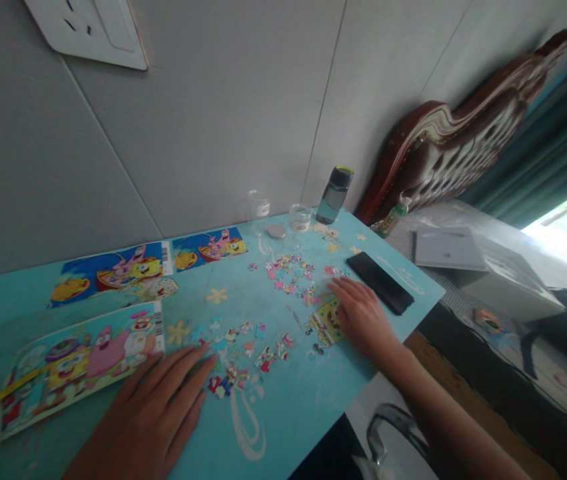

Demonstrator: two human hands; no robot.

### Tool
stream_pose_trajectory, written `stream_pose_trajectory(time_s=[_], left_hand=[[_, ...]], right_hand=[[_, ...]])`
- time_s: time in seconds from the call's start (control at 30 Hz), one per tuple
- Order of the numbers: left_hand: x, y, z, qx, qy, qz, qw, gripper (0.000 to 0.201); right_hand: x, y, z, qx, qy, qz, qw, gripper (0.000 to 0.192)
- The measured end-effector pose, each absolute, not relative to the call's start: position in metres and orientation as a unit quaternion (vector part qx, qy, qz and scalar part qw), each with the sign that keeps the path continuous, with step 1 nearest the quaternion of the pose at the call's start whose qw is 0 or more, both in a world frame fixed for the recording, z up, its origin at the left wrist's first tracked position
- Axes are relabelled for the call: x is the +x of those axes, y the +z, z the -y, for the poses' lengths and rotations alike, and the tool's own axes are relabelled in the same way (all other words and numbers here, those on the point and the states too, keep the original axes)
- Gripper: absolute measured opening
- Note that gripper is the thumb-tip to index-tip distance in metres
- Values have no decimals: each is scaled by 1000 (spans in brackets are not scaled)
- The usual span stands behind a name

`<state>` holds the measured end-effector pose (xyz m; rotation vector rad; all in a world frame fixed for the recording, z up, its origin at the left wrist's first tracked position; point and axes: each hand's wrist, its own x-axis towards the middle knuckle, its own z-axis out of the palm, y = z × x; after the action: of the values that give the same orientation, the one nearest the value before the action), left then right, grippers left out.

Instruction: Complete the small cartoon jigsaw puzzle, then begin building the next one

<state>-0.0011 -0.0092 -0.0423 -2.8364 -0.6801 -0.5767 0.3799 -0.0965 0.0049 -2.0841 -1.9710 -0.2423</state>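
My left hand (156, 407) lies flat, palm down, on the turquoise table (283, 413), fingers spread, next to a cartoon picture card (70, 367) and a loose group of puzzle pieces (243, 363). My right hand (363, 317) rests palm down on the table, its fingers beside a joined yellow cartoon patch of puzzle (324, 323). A heap of pink and blue loose pieces (290, 273) lies just beyond it. Neither hand visibly holds a piece.
A black phone (380, 282) lies near the table's right edge. Against the wall stand a dark water bottle (334, 195), two small clear jars (300, 217), a lid and a cartoon box panel (148, 263). A bed with a carved headboard (463, 147) is at right.
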Motion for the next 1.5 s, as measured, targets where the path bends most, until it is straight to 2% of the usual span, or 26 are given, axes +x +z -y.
stream_pose_trajectory(time_s=[0.13, 0.3, 0.6, 0.77, 0.93, 1.07, 1.23, 1.5], left_hand=[[-1, -43, 9, -952, -186, 231, 80, 44], [0, -40, 10, -951, -193, 231, 76, 42], [1, -39, 8, -952, -193, 222, 85, 46], [-2, -42, 9, -953, -190, 224, 80, 47], [-5, -46, 8, -954, -177, 228, 77, 50], [-5, -46, 7, -955, -174, 224, 86, 50], [-4, -44, 7, -954, -179, 223, 93, 51], [-2, -42, 8, -953, -186, 221, 88, 51]], right_hand=[[429, -7, 78, -745, -133, 648, 80, 49], [441, -13, 79, -744, -127, 654, 46, 49], [404, -1, 120, -719, -81, 682, 109, 51], [363, 10, 142, -635, -4, 757, 153, 57], [346, 23, 139, -531, 70, 831, 152, 55], [370, 13, 122, -601, 13, 779, 176, 48], [402, -6, 104, -707, -56, 692, 133, 48], [402, -3, 103, -704, -44, 698, 124, 50]])
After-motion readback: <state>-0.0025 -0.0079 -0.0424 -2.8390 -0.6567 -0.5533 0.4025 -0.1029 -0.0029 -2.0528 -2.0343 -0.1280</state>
